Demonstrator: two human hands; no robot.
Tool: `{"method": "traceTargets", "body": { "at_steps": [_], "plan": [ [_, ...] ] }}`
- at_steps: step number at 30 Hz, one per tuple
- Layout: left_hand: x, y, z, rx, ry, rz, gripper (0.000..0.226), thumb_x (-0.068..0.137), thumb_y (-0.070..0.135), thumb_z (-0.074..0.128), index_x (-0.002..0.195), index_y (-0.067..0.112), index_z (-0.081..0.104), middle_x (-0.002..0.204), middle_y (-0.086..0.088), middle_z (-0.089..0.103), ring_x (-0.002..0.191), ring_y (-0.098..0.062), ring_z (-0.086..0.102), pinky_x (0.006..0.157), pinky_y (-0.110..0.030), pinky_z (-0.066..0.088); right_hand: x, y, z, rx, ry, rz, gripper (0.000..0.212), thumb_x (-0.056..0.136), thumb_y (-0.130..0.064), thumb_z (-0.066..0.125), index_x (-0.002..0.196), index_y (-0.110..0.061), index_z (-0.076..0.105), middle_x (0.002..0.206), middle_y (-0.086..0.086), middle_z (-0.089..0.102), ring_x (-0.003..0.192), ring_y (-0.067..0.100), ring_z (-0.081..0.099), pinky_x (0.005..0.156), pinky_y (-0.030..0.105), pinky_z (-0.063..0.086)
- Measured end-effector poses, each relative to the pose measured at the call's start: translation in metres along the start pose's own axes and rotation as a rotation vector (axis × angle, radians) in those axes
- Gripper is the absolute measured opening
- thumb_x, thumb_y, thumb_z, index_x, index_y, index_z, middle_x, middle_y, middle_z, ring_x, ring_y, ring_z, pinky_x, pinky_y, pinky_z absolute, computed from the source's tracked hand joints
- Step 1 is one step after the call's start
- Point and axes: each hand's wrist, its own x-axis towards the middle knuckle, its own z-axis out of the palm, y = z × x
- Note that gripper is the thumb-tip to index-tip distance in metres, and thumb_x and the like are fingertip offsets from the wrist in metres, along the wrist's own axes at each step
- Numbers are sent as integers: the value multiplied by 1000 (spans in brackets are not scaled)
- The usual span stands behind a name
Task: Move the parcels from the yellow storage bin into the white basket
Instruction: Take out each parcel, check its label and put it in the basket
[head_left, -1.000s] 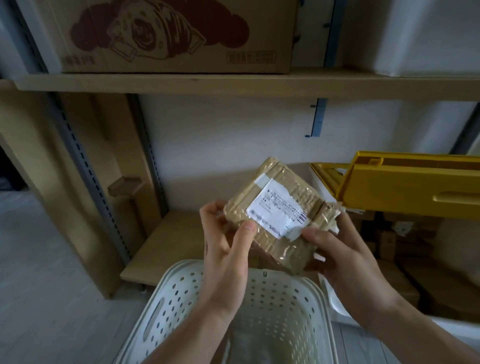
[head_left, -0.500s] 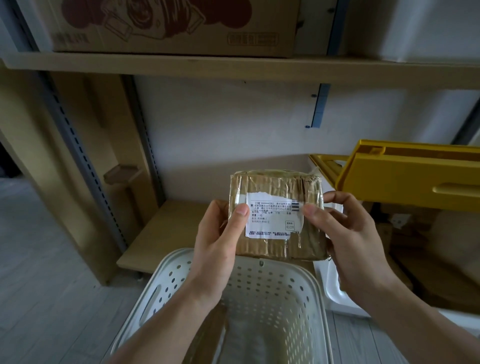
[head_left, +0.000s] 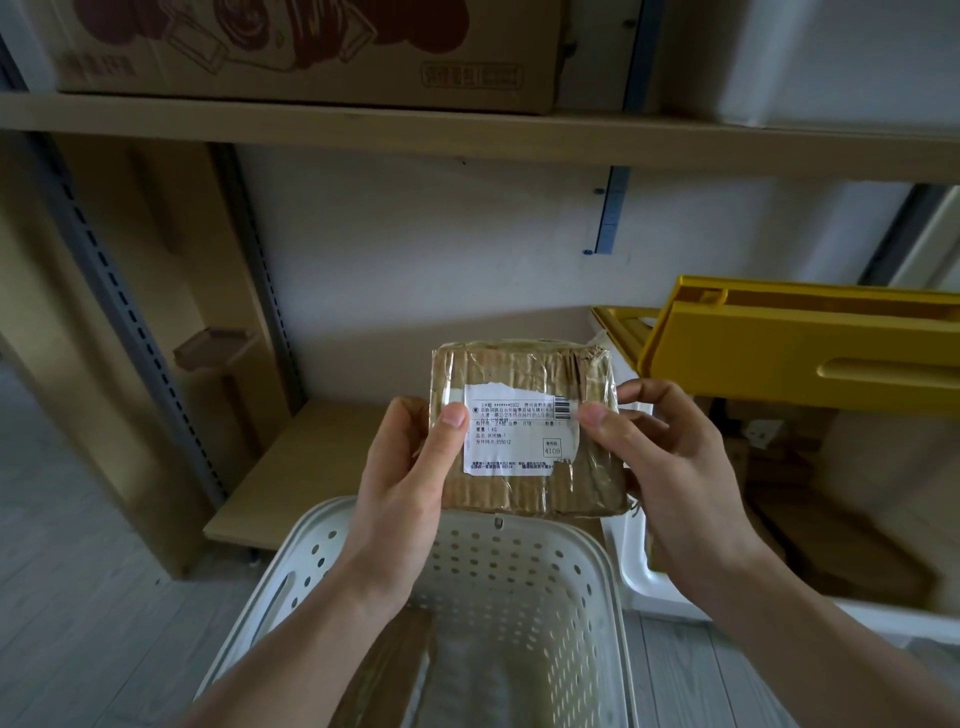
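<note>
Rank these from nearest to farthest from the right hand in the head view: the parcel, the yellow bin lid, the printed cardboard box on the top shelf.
1. Parcel: held by the right hand, at its left.
2. Yellow bin lid: just above and right.
3. Printed cardboard box: far up, on the top shelf, left.

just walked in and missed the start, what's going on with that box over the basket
A person is holding a taped cardboard parcel in both hands, the left hand on its left edge and the right hand on its right, label facing up. It is above the far rim of the white basket, not yet set inside. The yellow storage bin stands open to the right, with more brown parcels inside.
</note>
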Motion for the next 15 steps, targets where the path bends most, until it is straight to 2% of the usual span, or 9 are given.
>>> {"method": "traceTargets", "body": {
  "at_steps": [2,6,8,10,15],
  "plan": [
    [0,-4,1,29,31,14,51,84,52,56,111,9,49,109,-6,75,106,-22,72,89,-44,59,1,2,-1,-4,-2,0,53,64,-43,93,98,-18,61,95,39,57,75,28,56,65,41,49],
    [1,-7,0,29,38,41,43,88,51,58,108,15,47,111,-5,74,109,-21,71,89,-42,60,3,5,-2,-13,-6,-5,54,62,-46,87,99,-16,62,95,38,60,76,31,56,68,47,48],
    [2,-7,0,29,32,47,41,88,48,55,110,14,48,113,-2,74,110,-19,70,89,-40,61,4,6,-2,-5,-8,-3,52,69,-41,91,101,-12,61,99,40,59,76,32,57,69,46,48],
    [4,-7,1,42,39,62,40,88,47,53,111,14,50,114,0,75,110,-18,71,88,-38,61,6,6,-2,1,-6,-5,48,73,-38,87,101,-9,60,100,42,57,75,31,54,67,45,45],
    [7,-5,3,52,110,91,37,97,45,57,114,12,57,106,-4,77,101,-22,75,78,-35,64,11,8,0,-19,3,-5,47,73,-42,87,96,-11,60,85,33,59,71,25,48,62,40,40]
  ]
}}
